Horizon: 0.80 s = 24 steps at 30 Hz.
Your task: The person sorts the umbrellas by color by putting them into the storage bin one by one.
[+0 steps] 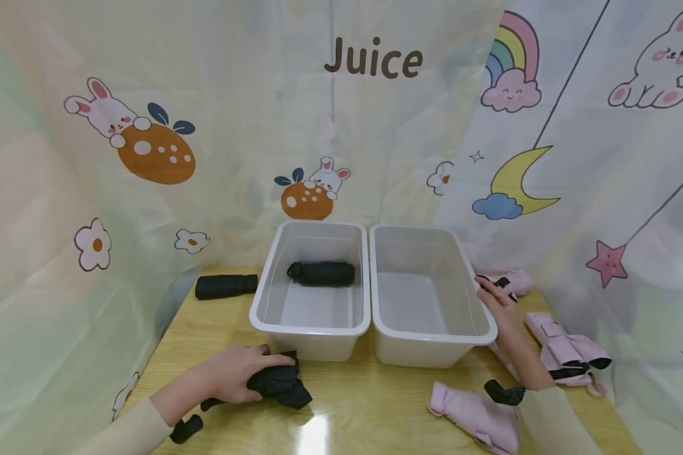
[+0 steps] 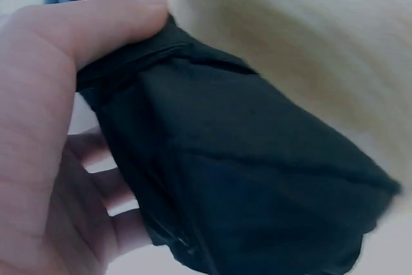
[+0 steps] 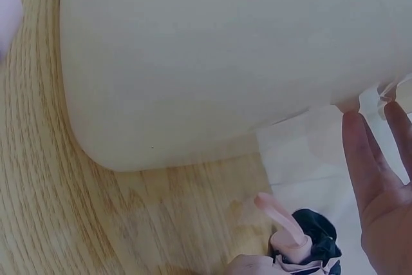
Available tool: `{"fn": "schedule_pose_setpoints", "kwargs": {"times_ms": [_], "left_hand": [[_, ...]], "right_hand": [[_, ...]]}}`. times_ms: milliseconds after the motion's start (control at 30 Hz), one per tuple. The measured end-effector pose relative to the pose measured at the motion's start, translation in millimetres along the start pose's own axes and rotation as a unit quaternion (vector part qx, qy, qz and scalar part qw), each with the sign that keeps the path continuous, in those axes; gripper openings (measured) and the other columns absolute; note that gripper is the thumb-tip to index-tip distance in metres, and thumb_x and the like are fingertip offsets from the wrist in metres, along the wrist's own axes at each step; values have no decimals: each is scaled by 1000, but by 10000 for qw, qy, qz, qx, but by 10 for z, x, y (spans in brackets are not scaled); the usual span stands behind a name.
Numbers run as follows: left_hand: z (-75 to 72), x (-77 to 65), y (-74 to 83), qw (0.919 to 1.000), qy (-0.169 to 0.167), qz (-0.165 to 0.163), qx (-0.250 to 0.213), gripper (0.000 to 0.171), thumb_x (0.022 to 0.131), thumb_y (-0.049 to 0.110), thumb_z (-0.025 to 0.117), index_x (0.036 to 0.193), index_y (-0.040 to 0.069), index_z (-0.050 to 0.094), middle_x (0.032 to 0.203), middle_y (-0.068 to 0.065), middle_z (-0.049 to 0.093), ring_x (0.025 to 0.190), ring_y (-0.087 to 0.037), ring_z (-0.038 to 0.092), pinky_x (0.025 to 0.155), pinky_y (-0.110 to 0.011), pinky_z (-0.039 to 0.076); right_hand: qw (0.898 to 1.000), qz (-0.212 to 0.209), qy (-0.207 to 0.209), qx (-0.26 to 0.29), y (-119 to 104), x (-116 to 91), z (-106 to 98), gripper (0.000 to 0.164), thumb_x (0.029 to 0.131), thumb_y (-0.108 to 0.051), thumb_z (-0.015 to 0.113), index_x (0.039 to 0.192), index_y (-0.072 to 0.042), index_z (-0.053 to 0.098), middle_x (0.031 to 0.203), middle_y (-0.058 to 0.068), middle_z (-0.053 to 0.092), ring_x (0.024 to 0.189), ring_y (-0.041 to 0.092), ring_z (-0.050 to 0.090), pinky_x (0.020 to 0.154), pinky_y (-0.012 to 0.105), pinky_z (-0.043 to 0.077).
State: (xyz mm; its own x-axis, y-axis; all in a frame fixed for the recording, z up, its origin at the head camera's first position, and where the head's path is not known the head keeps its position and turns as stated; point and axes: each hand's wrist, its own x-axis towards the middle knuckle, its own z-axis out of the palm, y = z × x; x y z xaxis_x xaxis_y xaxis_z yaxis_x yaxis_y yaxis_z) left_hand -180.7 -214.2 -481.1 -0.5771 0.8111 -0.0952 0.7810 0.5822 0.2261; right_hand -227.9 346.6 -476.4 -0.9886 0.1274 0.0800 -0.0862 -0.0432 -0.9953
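The left hand (image 1: 236, 373) has thumb and fingers clamped on a loosely folded black umbrella (image 1: 280, 384), on the wood table (image 1: 370, 411) before the left tub (image 1: 313, 344); it should be light, its slack cloth soft and perhaps slippery over a stiff shaft, so best held round the middle, panels gathered; the tub's near rim stands in the way at one o'clock; a rolled black umbrella (image 1: 324, 274) lies inside; another black roll (image 1: 226, 287) is at eleven; at two, the right hand (image 1: 503, 319), fingers straight, touches the right tub (image 1: 427, 351); a pink umbrella (image 1: 478, 414) lies past three.
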Motion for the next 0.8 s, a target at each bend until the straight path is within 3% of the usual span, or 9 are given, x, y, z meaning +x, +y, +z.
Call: {"fn": "schedule_pose_setpoints", "kwargs": {"times_ms": [300,500,633,800], "left_hand": [[-609,-53,429,9998,32,-100,154,84,72,32,85,143,45,41,102,7,52,67,-9,51,61,-31,47],[-1014,-61,692,9999,118,51,1,85,72,31,86,143,45,42,107,10,55,76,-11,58,67,-32,50],[-1222,-35,775,9999,116,33,-119,85,73,32,86,144,46,40,105,12,54,82,-11,58,72,-32,50],[-1485,71,728,9999,151,35,13,84,76,35,84,146,46,37,111,14,56,94,-10,58,81,-34,49]], "right_hand": [[9998,43,-86,162,-24,-25,-70,49,100,-24,56,147,-14,45,129,-13,50,96,5,61,71,22,53],[9999,-52,-111,75,-45,9,-61,50,100,-25,55,147,-13,44,131,-11,48,96,4,60,71,22,53],[9999,-26,-149,79,-17,4,-48,49,101,-24,55,147,-13,44,128,-13,50,95,4,61,70,22,53],[9997,-59,-130,198,29,12,-31,49,100,-23,56,146,-12,45,125,-13,52,94,4,61,70,22,53]]}}
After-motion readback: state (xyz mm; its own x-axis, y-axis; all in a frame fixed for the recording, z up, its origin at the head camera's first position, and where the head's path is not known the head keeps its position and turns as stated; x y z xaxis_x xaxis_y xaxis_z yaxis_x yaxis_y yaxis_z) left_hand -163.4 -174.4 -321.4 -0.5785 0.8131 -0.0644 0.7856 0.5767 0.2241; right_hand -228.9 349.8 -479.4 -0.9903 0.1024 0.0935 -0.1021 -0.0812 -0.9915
